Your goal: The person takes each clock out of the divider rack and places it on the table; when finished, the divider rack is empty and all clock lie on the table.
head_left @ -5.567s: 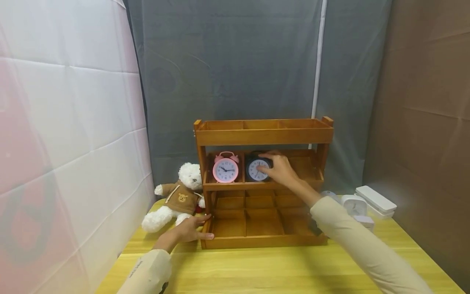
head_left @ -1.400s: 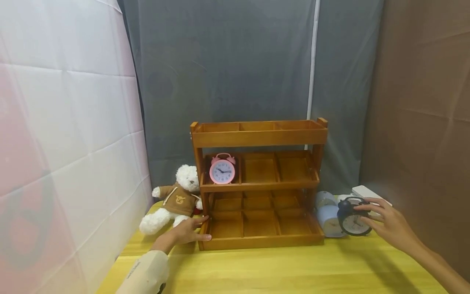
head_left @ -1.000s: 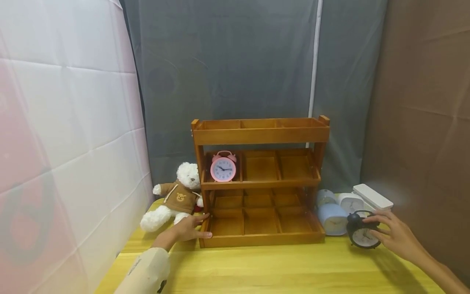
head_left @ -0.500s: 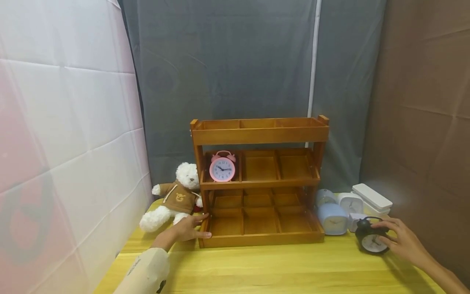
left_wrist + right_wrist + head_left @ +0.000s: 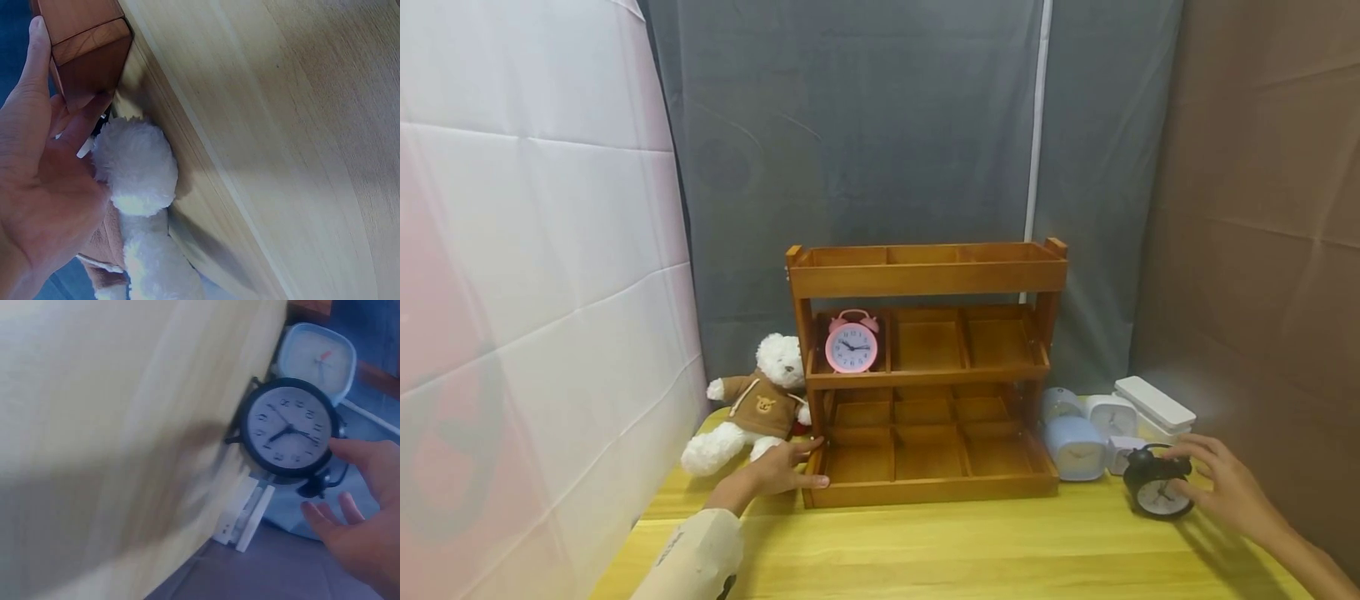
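Note:
My left hand (image 5: pixel 778 468) grips the lower left corner of a brown wooden shelf (image 5: pixel 928 492). In the left wrist view its thumb lies on one side of the wood and its fingers on another. At the right, my right hand (image 5: pixel 1225 483) is beside a black twin-bell alarm clock (image 5: pixel 1159 493) that stands on the table. In the right wrist view the thumb is at the rim of the black clock (image 5: pixel 289 428), and the other fingers are spread apart from it. A pink twin-bell alarm clock (image 5: pixel 852 346) sits in the middle tier's left compartment.
Blue clocks (image 5: pixel 1075 448), white clocks (image 5: pixel 1111 417) and a white case (image 5: pixel 1153 403) crowd the table right of the shelf. A white teddy bear (image 5: pixel 767 408) in a brown hoodie leans at the shelf's left. Fabric hangs behind and on both sides.
The black clock has come from the middle tier's centre compartment to the table at the right. My right hand's fingers have since loosened from it. My left hand has stayed on the shelf.

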Motion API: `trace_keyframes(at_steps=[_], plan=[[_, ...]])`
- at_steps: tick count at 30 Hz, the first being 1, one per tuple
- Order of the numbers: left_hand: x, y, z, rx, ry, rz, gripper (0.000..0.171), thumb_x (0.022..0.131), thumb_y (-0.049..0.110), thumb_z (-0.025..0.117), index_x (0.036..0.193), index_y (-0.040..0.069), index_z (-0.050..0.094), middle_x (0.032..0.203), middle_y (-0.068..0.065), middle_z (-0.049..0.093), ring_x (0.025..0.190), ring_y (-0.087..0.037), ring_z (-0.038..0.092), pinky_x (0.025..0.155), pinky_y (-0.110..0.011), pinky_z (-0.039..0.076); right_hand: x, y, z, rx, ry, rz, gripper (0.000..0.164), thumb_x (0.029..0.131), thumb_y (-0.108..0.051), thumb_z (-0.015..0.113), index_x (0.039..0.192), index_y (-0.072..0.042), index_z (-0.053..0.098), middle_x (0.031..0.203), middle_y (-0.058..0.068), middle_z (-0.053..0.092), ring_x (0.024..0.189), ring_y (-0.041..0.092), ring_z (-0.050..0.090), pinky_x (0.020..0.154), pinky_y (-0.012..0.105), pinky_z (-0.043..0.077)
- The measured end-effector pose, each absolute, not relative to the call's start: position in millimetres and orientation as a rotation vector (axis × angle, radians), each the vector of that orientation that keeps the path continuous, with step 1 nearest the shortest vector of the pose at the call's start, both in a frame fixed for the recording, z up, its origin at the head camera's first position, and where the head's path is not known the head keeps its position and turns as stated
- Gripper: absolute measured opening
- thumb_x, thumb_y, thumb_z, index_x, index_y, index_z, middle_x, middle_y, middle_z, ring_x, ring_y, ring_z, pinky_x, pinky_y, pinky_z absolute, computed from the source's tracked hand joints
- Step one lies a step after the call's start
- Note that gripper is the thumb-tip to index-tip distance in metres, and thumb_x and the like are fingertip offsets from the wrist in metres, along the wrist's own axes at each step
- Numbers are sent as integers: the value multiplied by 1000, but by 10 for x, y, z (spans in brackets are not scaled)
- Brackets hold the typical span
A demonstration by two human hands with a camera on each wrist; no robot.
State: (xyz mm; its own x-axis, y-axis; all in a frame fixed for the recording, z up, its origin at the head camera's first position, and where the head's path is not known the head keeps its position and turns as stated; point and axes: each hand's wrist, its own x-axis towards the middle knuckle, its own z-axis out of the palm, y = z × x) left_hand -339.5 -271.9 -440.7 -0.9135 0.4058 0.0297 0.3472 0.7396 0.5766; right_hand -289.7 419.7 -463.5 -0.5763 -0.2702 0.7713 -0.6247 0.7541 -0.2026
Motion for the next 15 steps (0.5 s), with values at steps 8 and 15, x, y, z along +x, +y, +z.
trace_keyframes(at_steps=[8,15], plan=[[-3393,-2714,-4402,612,2840,913,87,86,37,86,153,-4,47,140,-37,56,124,-49,61,104,-59,49,-2868,4009,-4369,712,-2136,555,59,53,16,90,104,-8,74,129,-11,56,126,-17,39,96,0,36],[-3377,-2700,-4405,585,2824,942,87,86,36,86,153,-3,46,143,-37,53,127,-50,59,105,-60,47,-2907,3728,-4095,725,-2108,516,54,57,14,90,103,-10,75,122,10,65,122,-9,48,93,1,34]])
